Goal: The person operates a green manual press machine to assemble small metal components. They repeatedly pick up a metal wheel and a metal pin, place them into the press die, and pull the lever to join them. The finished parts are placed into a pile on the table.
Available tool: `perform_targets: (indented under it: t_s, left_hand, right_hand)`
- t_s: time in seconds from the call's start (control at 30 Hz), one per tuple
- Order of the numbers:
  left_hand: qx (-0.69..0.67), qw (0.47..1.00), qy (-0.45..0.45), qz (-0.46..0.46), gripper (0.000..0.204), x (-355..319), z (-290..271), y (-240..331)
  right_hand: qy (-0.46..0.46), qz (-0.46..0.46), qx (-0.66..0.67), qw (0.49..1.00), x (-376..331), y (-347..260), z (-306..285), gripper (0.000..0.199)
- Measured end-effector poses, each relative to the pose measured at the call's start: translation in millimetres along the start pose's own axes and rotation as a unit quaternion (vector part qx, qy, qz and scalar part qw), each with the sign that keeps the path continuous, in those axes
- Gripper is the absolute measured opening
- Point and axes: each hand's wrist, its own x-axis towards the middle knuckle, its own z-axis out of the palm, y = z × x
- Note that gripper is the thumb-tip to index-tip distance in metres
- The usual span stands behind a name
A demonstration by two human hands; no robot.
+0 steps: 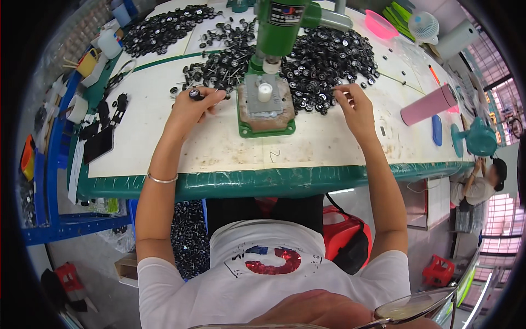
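Observation:
My left hand (190, 112) is closed around a small black round part (195, 95), left of the press. My right hand (356, 108) has its fingers curled and pinched at the right edge of a heap of black round parts (334, 60); whatever they may hold is too small to make out. Between my hands stands a green bench press (279, 33). Below its ram, a white cylindrical piece (264, 92) sits upright on a grey plate (255, 104) on the press base. Another heap of black parts with thin metal stems (227, 63) lies just beyond my left hand.
A further heap (159, 33) lies at the far left of the white table (219, 153). A phone (99, 145) is at the left; a pink bottle (428, 105), a blue case (436, 130) and a teal fan (476, 137) are at the right. Another person (479, 186) sits beyond.

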Motion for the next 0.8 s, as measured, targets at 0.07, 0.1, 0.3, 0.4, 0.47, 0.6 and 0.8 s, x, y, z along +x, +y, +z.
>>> perform_targets:
  t_s: [0.07,0.1,0.3,0.4,0.47,0.6,0.8]
  left_hand:
    - [-0.147,0.988,-0.039,-0.013,0.021,1,3,-1]
    - [-0.22,0.973,-0.061,-0.018,0.021,3,5,-1]
    - [-0.428,0.888,-0.162,-0.036,0.012,0,10,10]
    - [-0.391,0.905,-0.165,0.0,0.021,-1,12,11]
    - [-0.39,0.91,-0.14,-0.005,0.027,2,13,9]
    - [-0.402,0.908,-0.117,0.02,0.033,6,24,16]
    - [-0.359,0.922,-0.14,0.039,0.028,8,43,38]
  right_hand:
    - [-0.036,0.05,0.128,0.99,10,-20,10,0.019]
    - [-0.055,0.044,0.169,0.983,14,-33,18,0.02]
    - [-0.15,0.054,0.262,0.952,32,-73,73,0.025]
    - [-0.15,0.039,0.219,0.963,28,-80,83,0.028]
    - [-0.15,0.051,0.225,0.961,26,-84,84,0.027]
    - [-0.16,0.089,0.28,0.943,26,-82,86,0.027]
    - [-0.068,0.176,0.436,0.88,39,-82,65,0.03]
